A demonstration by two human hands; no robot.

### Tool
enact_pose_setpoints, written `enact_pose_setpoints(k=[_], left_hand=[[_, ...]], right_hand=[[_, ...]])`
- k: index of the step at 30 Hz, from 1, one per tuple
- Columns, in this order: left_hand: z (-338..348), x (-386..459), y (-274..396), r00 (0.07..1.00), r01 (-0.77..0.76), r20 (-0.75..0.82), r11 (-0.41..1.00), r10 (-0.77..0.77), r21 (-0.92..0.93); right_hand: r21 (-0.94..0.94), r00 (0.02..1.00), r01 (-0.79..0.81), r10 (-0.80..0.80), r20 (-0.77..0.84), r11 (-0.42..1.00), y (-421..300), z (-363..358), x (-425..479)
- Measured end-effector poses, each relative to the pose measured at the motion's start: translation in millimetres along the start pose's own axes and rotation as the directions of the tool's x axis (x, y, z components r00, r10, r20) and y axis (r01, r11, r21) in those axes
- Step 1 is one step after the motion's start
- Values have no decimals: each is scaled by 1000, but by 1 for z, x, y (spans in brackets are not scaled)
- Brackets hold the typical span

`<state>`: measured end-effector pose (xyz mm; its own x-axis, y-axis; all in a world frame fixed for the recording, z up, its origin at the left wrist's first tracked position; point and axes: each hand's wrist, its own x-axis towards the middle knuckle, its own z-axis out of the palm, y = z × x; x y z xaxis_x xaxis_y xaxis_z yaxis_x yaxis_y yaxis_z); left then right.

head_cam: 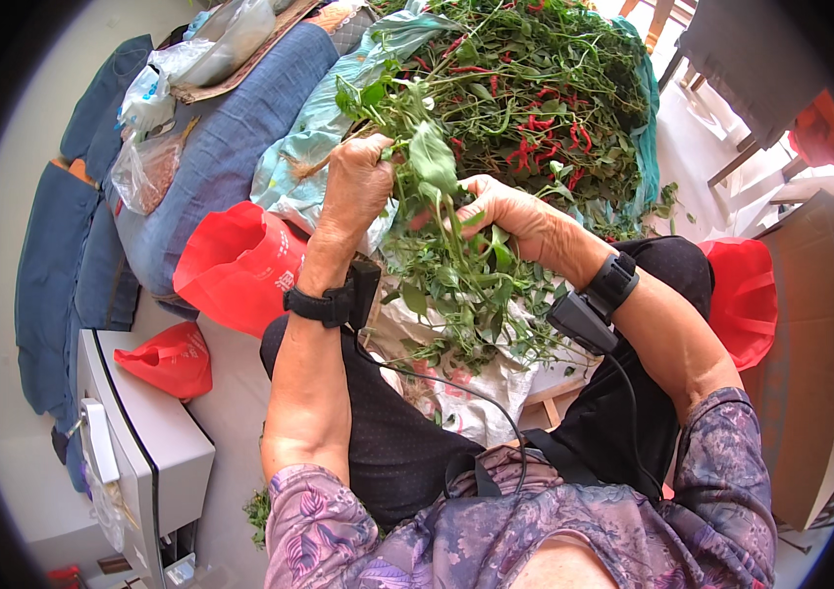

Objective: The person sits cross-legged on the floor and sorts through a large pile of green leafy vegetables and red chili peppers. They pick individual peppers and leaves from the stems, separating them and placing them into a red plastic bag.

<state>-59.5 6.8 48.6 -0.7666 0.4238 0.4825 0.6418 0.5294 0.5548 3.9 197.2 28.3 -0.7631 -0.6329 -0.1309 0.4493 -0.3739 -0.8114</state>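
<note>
My left hand (359, 180) is closed in a fist around the stems of an uprooted pepper plant (432, 158), whose pale roots stick out to the left. My right hand (494, 213) is at the plant's leafy branches, fingers bent among the leaves; whether they grip anything is hidden. The branches hang between my knees over a white woven sack (487, 394). Beyond my hands lies a big heap of pepper plants (579, 81) with red chili peppers (535, 140), on a teal plastic sheet (314, 121).
An open red bag (229, 261) stands by my left knee, another red bag (741, 302) by my right. A smaller red bag (174, 361) rests on a white cabinet (145, 412). A blue sofa (240, 147) lies left, a cardboard box (792, 353) right.
</note>
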Motion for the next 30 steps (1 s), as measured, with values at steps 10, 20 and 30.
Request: enact_pose_setpoints(k=[10, 20, 30], left_hand=[[-1, 1, -8, 996, 12, -94, 1000, -12, 2], [13, 2, -14, 948, 242, 14, 690, -318, -683], [-1, -2, -14, 946, 256, 26, 698, -322, -669]], right_hand=[[43, 998, 29, -32, 57, 999, -3, 3, -7], [13, 995, 97, -97, 34, 995, 7, 13, -3], [-133, 961, 157, -183, -208, 979, 18, 25, -1]])
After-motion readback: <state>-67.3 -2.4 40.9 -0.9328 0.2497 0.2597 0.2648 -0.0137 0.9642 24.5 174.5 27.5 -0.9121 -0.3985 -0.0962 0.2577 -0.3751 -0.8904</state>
